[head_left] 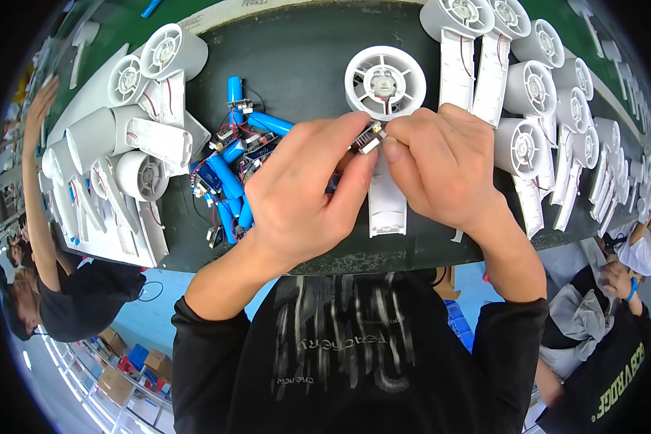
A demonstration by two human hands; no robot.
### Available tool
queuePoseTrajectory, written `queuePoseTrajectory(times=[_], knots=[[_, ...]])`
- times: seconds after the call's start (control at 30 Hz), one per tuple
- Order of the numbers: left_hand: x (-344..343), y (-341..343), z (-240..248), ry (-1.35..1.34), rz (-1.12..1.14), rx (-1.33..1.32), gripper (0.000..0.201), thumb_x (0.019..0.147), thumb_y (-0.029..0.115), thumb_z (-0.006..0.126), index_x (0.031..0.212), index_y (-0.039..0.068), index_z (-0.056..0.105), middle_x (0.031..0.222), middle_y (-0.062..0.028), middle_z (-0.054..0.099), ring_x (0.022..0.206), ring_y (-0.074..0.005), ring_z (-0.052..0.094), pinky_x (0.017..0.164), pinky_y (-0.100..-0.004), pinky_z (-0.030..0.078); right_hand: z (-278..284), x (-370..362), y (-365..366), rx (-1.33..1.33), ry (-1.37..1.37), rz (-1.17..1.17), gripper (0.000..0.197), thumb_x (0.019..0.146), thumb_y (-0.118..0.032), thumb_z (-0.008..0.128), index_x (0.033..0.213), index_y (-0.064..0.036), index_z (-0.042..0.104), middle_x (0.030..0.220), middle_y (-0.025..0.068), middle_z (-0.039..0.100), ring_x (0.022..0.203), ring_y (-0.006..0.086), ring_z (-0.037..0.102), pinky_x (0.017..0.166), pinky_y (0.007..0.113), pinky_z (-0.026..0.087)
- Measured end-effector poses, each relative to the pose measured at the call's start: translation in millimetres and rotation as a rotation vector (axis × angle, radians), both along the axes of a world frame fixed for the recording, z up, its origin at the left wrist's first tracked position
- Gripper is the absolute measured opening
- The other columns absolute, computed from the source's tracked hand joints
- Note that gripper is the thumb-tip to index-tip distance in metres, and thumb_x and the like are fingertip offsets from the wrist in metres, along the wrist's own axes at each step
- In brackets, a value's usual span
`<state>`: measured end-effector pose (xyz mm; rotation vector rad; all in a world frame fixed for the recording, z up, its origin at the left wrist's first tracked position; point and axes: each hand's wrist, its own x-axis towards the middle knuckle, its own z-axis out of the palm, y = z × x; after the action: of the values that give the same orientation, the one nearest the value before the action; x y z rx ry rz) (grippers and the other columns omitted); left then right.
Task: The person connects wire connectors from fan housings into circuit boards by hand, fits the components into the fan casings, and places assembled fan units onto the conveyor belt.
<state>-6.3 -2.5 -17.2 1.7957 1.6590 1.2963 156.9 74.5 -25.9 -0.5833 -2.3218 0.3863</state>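
Just in front of a white fan housing (385,81), both hands meet over a small circuit board (369,140) with a white connector block on it. My left hand (304,184) pinches the board between thumb and fingers. On its other side, my right hand (441,166) is closed at the connector end; what its fingertips grip is hidden. The housing is a round ring with spokes and a motor at its centre. Its open white handle (388,206) runs toward me below my hands, partly covered by them.
Left of my hands lies a heap of blue battery cells (226,176) wired to circuit boards. White fan housings with handles (152,177) crowd the left side, and more (522,148) stand in rows at right. The dark table (304,50) has a near edge before me. Other people sit on both sides.
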Motion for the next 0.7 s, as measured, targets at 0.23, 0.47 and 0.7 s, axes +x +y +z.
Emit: queuePoseTrajectory(times=[0.23,0.47,0.7], knots=[[5,-3,-4,0.091,0.001,0.117,0.034,0.073,-0.005,0.071,0.106,-0.002,0.067,0.087,-0.0123,0.066,0.063,-0.0133,0.061,0.056,-0.0239,0.05,3,1,1,-0.024,-0.013,0.025,0.015,0.075,-0.002,0.066,0.086,-0.002,0.056,0.068,0.0066,0.059,0.048,0.0212,0.045,0.048,0.032,0.034],[3,-1,-7,0.188,-0.063,0.166,0.033,0.072,-0.006,0.07,0.104,-0.006,0.064,0.088,-0.0146,0.064,0.066,-0.023,0.063,0.056,-0.0292,0.052,8,10,1,-0.089,-0.073,0.045,0.016,0.073,0.0,0.067,0.085,-0.0024,0.057,0.069,0.0069,0.06,0.049,0.0227,0.048,0.05,0.033,0.037],[2,1,-8,0.23,-0.13,0.214,0.033,0.068,-0.007,0.066,0.101,-0.009,0.063,0.086,-0.0146,0.063,0.064,-0.0231,0.062,0.053,-0.0287,0.05,10,12,3,-0.112,-0.033,0.115,0.016,0.072,0.001,0.068,0.084,-0.0012,0.059,0.071,0.0085,0.061,0.051,0.0244,0.051,0.05,0.033,0.039]])
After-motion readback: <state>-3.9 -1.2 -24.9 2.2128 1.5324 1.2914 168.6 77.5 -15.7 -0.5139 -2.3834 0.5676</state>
